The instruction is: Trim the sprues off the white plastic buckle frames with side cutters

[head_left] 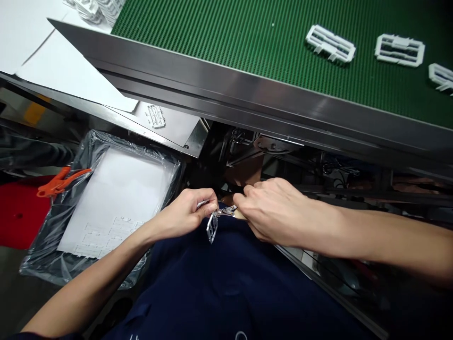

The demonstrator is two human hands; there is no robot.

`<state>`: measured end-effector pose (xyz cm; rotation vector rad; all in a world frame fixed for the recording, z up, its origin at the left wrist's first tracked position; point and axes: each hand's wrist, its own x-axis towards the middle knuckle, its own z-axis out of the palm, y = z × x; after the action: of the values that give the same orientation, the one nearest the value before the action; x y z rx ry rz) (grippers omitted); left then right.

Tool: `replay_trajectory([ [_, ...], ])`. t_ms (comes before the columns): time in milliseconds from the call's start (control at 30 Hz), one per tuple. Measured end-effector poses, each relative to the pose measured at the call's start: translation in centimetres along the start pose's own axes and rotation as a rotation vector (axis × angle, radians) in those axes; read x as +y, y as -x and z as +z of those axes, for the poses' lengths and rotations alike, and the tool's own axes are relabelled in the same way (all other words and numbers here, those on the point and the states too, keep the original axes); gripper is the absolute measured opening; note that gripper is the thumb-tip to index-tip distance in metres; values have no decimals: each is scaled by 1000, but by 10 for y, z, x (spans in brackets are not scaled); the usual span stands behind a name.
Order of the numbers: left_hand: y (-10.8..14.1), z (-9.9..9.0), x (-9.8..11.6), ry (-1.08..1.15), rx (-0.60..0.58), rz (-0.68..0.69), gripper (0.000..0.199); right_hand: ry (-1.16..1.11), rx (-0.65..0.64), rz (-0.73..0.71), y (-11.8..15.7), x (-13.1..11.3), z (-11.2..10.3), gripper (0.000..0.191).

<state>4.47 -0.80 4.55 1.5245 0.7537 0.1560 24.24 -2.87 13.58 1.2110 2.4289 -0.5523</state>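
Observation:
Near the middle of the view, my left hand (189, 210) pinches a small white plastic frame (212, 227), which hangs tilted below the fingertips. My right hand (269, 208) is wrapped round the pale handles of small metal cutters (226, 211). The cutters' tip points left and meets the frame's upper end by my left fingertips. Whether the blades touch the plastic is too small to tell. Both hands are above the dark blue clothing on my lap.
White frames (331, 43) lie on a green conveyor belt (219, 38) with a metal edge. A plastic-lined box (123, 189) with white sheet and parts stands left, an orange clamp (58, 183) on its rim. Another white part (155, 116) lies on the metal table.

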Motion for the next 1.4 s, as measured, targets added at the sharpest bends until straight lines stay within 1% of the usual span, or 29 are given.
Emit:
replay_trajectory([
  [100,-2,2,-2,25,1,-13,23,9,-78,-9,-7,2,-5,11],
  [200,-3,4,-4,99,41,-27,23,-47,-111,45,-7,9,-1,9],
  [300,-3,7,-6,248,86,-57,25,-150,-102,146,0,20,9,14],
  [400,-4,12,-13,356,49,-65,26,-255,-101,291,9,32,22,21],
  [500,-8,19,-24,425,20,-77,34,-338,-79,440,15,38,38,20],
  [567,-13,23,-32,556,67,-131,36,-394,-21,486,17,38,49,16],
  [667,-20,26,-39,832,134,-214,43,-429,124,455,17,32,64,11],
  [767,-25,25,-38,992,113,-272,52,-381,215,398,15,26,72,13],
  [867,-26,23,-30,1009,118,-328,57,-314,238,338,13,23,74,17],
  [933,-25,23,-26,994,132,-359,59,-302,236,276,12,22,75,19],
  [1000,-24,23,-23,998,136,-378,61,-311,233,246,11,24,75,19],
  [1067,-22,23,-22,1033,130,-373,60,-316,240,278,10,25,76,19],
  [1200,-19,23,-24,1109,83,-332,59,-289,316,413,9,26,75,21],
  [1267,-19,23,-23,1121,86,-326,57,-297,332,401,9,24,74,21],
  [1400,-19,24,-19,1082,115,-361,56,-295,294,301,8,20,73,19],
])
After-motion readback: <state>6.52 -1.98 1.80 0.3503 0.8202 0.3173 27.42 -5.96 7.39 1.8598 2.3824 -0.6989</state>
